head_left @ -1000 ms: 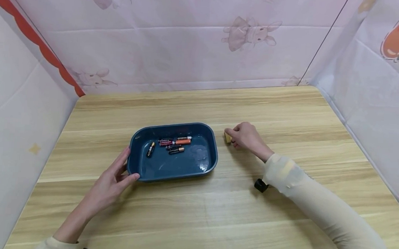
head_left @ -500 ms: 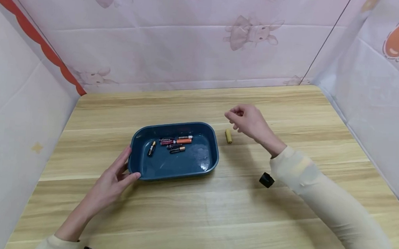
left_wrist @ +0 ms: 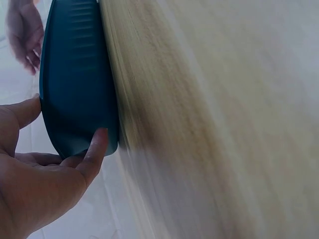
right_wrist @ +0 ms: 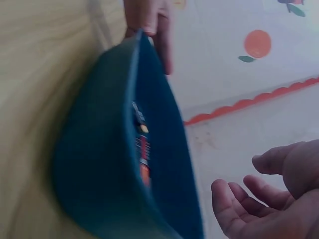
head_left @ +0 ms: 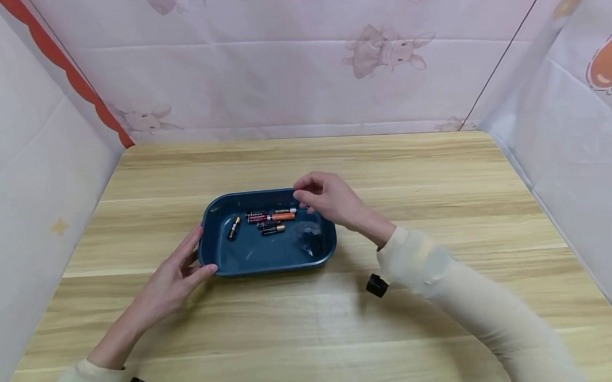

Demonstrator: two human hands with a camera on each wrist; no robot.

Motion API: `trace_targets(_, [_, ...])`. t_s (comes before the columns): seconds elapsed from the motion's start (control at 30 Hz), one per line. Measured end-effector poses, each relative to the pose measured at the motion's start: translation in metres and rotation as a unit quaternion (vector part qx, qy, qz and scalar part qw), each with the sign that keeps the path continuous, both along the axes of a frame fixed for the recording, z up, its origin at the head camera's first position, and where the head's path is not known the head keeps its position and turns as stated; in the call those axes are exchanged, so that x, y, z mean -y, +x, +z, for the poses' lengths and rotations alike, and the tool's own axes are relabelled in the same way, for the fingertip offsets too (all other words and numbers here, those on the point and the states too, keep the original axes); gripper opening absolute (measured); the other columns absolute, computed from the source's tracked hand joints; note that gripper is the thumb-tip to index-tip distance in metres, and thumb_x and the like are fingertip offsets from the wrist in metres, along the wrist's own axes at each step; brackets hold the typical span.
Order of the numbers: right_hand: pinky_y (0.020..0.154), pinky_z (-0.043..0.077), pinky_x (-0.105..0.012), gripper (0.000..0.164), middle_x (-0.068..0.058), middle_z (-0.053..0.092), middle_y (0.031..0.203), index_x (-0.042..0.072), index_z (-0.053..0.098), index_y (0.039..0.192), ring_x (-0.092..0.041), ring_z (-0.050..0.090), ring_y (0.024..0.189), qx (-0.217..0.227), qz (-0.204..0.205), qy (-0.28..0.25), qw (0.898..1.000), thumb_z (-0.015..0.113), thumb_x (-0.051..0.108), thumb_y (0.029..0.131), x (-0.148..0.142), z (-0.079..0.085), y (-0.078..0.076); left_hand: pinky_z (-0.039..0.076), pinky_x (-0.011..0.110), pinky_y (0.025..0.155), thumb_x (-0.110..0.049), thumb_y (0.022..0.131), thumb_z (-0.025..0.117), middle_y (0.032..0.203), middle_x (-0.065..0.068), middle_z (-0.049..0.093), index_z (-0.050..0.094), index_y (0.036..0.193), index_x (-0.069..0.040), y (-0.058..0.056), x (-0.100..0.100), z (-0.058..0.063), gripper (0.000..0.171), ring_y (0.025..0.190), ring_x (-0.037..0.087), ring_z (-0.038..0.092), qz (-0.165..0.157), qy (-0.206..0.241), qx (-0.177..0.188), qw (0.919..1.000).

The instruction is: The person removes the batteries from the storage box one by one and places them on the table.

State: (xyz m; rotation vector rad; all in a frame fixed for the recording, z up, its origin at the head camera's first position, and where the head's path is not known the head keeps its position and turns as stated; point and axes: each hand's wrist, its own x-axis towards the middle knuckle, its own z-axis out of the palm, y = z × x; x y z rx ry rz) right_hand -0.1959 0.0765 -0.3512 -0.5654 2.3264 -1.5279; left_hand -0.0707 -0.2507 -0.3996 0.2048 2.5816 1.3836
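Note:
A dark blue plastic basin [head_left: 261,258] stands on the table. My left hand [head_left: 173,285] holds its near left corner, with the thumb on the rim and fingers along the outer wall [left_wrist: 79,99]. Loose batteries lie inside: a black one [head_left: 233,228] on its own, a black one with a copper end [head_left: 273,229], and an orange one [head_left: 284,216] in a cluster. Above the far right corner hovers my right hand [head_left: 331,199], its fingers loosely bent with nothing between them in the right wrist view. The yellow battery is out of sight; the right hand covers its last seen place.
A wood-grain table [head_left: 299,329] carries everything. Patterned cloth walls [head_left: 291,80] rise behind it and at both sides. A black wrist-worn piece [head_left: 377,285] hangs below the right sleeve.
My right hand let go of the yellow battery on the table right of the basin, rose, then moved left over the basin's corner. The left hand stays on the basin.

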Motion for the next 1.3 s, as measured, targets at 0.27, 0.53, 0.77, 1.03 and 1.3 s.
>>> trace_targets(0.27, [0.087,0.062,-0.049,0.027,-0.018,0.068,0.116,-0.005,0.066,0.126,-0.04,0.069,0.097,0.017,0.006,0.045,0.999,0.061,0.013,0.106,0.02,-0.023,-0.001,0.044,0.043,0.105,-0.021,0.106,0.063,0.172,0.015,0.006,0.007,0.167,-0.015,-0.002,0.0,-0.001,0.083,0.145,0.051,0.035,0.001,0.0,0.0,1.0])
trace_targets(0.53, [0.078,0.058,-0.029,0.027,-0.011,0.069,0.115,-0.001,0.07,0.126,-0.022,0.063,0.093,0.001,-0.013,0.144,0.99,0.063,0.013,0.104,0.035,-0.029,-0.006,0.045,0.042,0.105,-0.019,0.105,0.063,0.172,0.015,0.006,0.007,0.167,-0.016,-0.003,-0.001,-0.002,0.083,0.145,0.05,0.035,0.003,0.008,0.002,1.0])
trace_targets(0.77, [0.083,0.057,-0.031,0.026,-0.011,0.069,0.121,0.002,0.071,0.126,-0.019,0.062,0.094,-0.011,-0.019,0.205,0.979,0.063,0.014,0.105,0.043,-0.036,-0.009,0.044,0.041,0.105,-0.021,0.106,0.062,0.173,0.013,0.005,0.007,0.167,-0.018,-0.002,-0.001,-0.004,0.082,0.146,0.049,0.035,0.006,0.01,0.005,0.9999])
trace_targets(1.03, [0.062,0.052,-0.023,0.022,-0.012,0.071,0.117,0.001,0.074,0.12,-0.015,0.062,0.076,-0.013,-0.009,0.22,0.975,0.061,0.009,0.104,0.048,-0.043,-0.01,0.043,0.04,0.105,-0.021,0.105,0.063,0.172,0.014,0.006,0.008,0.167,-0.016,-0.001,-0.001,-0.001,0.083,0.146,0.05,0.034,0.006,0.013,0.003,0.9999])
trace_targets(1.3, [0.061,0.052,-0.021,0.021,-0.015,0.071,0.118,-0.003,0.074,0.118,-0.016,0.063,0.076,-0.034,0.001,0.225,0.974,0.064,0.004,0.101,0.052,-0.048,-0.009,0.043,0.038,0.106,-0.021,0.105,0.064,0.173,0.012,0.006,0.008,0.167,-0.018,-0.001,0.0,-0.002,0.083,0.147,0.047,0.035,0.013,0.007,0.011,0.9998])
